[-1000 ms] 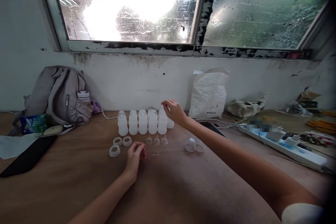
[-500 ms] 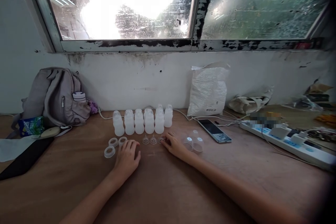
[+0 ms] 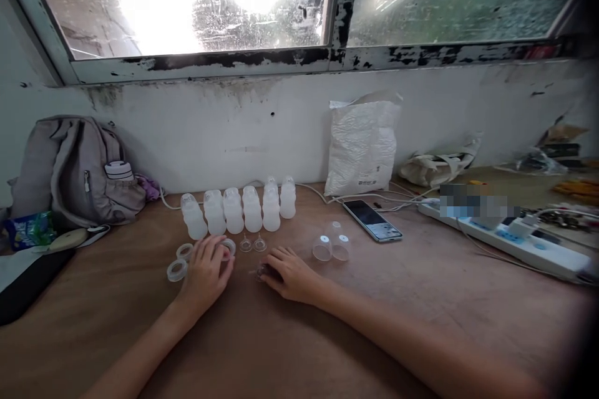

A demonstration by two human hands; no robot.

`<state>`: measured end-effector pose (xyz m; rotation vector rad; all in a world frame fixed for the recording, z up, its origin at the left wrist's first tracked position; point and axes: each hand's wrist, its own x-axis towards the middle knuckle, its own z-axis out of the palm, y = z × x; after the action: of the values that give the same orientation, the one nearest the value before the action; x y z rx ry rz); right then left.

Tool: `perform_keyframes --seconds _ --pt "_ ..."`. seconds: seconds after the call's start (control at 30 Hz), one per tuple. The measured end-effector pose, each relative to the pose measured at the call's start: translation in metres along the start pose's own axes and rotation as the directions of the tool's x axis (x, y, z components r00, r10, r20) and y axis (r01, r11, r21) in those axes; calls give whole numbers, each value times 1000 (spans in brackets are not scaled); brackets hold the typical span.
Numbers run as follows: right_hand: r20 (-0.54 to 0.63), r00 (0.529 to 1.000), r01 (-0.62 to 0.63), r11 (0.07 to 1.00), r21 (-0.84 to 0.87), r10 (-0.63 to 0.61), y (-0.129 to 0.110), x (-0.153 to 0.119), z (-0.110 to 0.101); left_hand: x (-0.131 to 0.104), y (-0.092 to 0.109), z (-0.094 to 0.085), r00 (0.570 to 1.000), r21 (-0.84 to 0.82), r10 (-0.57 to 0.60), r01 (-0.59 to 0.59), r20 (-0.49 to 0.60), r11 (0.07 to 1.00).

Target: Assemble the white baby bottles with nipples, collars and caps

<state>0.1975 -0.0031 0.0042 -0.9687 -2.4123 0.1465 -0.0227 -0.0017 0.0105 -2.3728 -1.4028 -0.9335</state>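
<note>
My left hand point(image 3: 206, 268) is closed on a translucent ring point(image 3: 228, 248), which shows at its fingertips. Two more rings point(image 3: 176, 270) lie to the left of it. My right hand point(image 3: 287, 273) pinches a small clear nipple point(image 3: 262, 270) low over the table, fingers pointing left. Two clear nipples point(image 3: 246, 243) stand behind, between the hands. Several frosted bottles point(image 3: 234, 212) with clear tops stand in a row further back. Three clear domed caps point(image 3: 340, 248) sit to the right of my right hand.
A phone point(image 3: 373, 221) lies behind the caps, near a white padded bag point(image 3: 360, 146) against the wall. A power strip point(image 3: 528, 243) and cables are at the right. On the left are a grey backpack point(image 3: 70, 174) and a black pouch point(image 3: 32, 283).
My right hand has drawn a nipple away from the others, toward me and left. My left hand now has a ring lifted at its fingertips. The view has shifted slightly.
</note>
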Motion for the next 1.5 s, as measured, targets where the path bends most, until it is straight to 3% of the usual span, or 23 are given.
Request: perform_keyframes --seconds 0.17,0.3,0.47,0.7,0.9,1.03,1.13,1.3,1.4,1.5 --pt "26 999 -41 997 63 39 -1 -1 -1 5 32 -2 991 -437 73 -18 110 899" --pt "-39 993 -88 937 339 108 6 -1 -2 11 34 4 986 -651 -5 114 168 751" --pt "-57 964 -189 821 539 259 12 0 -3 18 31 9 968 -650 2 167 252 741" --pt "-47 964 -191 805 562 261 13 2 0 20 31 15 887 -536 171 98 429 838" --pt "-16 981 -165 870 464 194 12 1 -3 17 22 21 906 -551 97 163 412 818" --pt "37 998 -63 923 379 53 9 0 -6 16 20 25 911 -527 115 124 397 841" --pt "40 998 -55 912 406 42 8 -1 -3 16 22 24 911 -538 142 98 387 837" --pt "-28 979 -164 864 475 201 3 -3 -1 14 27 14 922 -626 155 111 356 772" --pt "-30 967 -196 818 541 252 -3 -5 -3 14 29 8 937 -719 76 207 340 663" --pt "6 967 -208 770 603 256 -7 -7 -5 15 31 1 908 -757 63 306 415 578"
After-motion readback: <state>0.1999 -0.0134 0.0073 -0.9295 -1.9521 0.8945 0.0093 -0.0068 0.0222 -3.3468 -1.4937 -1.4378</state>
